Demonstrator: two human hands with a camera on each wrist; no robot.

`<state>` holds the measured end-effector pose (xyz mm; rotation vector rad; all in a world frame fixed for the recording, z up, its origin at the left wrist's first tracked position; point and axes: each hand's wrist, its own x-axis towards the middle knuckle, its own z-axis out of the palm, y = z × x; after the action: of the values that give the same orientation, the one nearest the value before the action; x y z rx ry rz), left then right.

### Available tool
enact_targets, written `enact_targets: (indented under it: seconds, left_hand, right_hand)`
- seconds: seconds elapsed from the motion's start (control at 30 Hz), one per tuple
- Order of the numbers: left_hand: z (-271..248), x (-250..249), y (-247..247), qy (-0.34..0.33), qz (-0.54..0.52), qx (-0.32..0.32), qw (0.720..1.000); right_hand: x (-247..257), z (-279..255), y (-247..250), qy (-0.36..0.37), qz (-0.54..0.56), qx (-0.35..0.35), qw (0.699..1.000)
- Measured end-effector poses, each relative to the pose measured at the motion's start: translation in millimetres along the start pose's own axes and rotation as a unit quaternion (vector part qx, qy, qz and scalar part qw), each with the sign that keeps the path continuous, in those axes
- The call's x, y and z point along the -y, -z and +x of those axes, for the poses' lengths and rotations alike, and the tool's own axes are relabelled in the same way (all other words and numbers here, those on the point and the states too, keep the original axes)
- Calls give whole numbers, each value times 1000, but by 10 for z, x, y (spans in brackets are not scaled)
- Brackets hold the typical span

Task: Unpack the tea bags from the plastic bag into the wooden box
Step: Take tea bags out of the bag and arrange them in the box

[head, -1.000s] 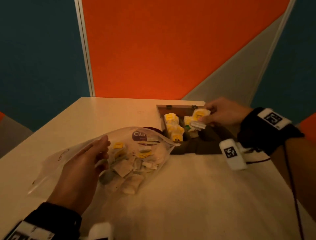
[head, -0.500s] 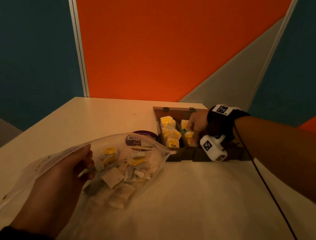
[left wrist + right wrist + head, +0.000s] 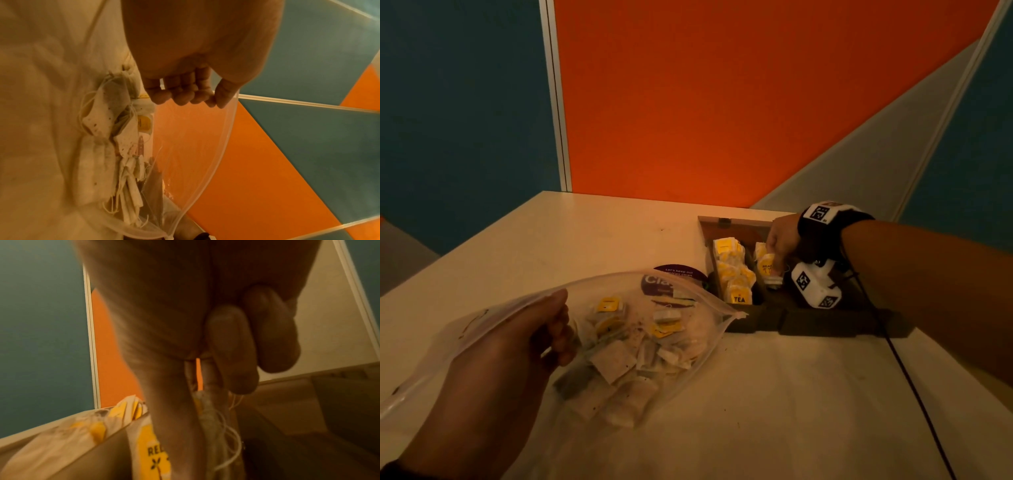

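Note:
A clear plastic bag (image 3: 493,318) lies open on the white table, with several tea bags (image 3: 619,356) heaped inside. My left hand (image 3: 558,329) pinches the bag's upper rim and holds the mouth open; the left wrist view shows thumb and fingers of that hand (image 3: 214,99) closed on the rim. The dark wooden box (image 3: 808,325) stands at the back right, its left compartment packed with yellow-labelled tea bags (image 3: 732,274). My right hand (image 3: 775,270) reaches down into the second compartment, pinching a tea bag (image 3: 766,267). In the right wrist view that tea bag (image 3: 211,421) sits between thumb and fingers, strings dangling.
A round purple sticker (image 3: 679,272) lies on the table (image 3: 774,411) between bag and box. A white wrist camera (image 3: 813,284) hangs over the box's right compartments, and its black cable (image 3: 914,387) trails across the table's right side. Orange and blue wall panels stand behind.
My right hand has come down from above the box's back edge into the second compartment with the tea bag. My left hand has drawn the bag's rim back towards me.

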<state>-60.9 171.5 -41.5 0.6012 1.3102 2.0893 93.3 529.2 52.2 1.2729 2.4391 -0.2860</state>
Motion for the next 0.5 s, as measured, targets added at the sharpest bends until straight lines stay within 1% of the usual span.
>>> enact_targets:
  seconds: [0.1,0.17,0.23,0.3,0.37,0.4,0.43,0.47,0.5]
  left_hand:
    - [-48,-33,-29,-13,-3,-4,1000]
    - [-100,-75,-51,-19,-8,-12,1000]
    - [-159,-117,-65,-16,-17,-30,999]
    - [-196,-147,-72,-19,-19,-48,998]
    - [-191,-153,-85,-24,-22,-57,998]
    - [-179,-153,-87,-24,-24,-62,997]
    - [-164,-150,-91,-24,-25,-69,997]
    - [-155,-149,-93,-24,-23,-78,996]
    - [-155,-147,-98,-26,-21,-88,996]
  right_hand:
    - [61,-94,-2,-5,5,13,1000]
    - [86,-190,28,11,13,-1,1000]
    - [117,-306,78,30,33,-46,998]
    - [202,-505,137,53,33,-130,989]
    - [367,-826,165,102,30,-220,970]
    - [481,-1018,146,133,45,-253,957]
    - [603,-1224,102,166,74,-272,945]
    - [740,-1447,27,203,112,-266,936]
    - [893,-1664,-75,250,142,-234,929]
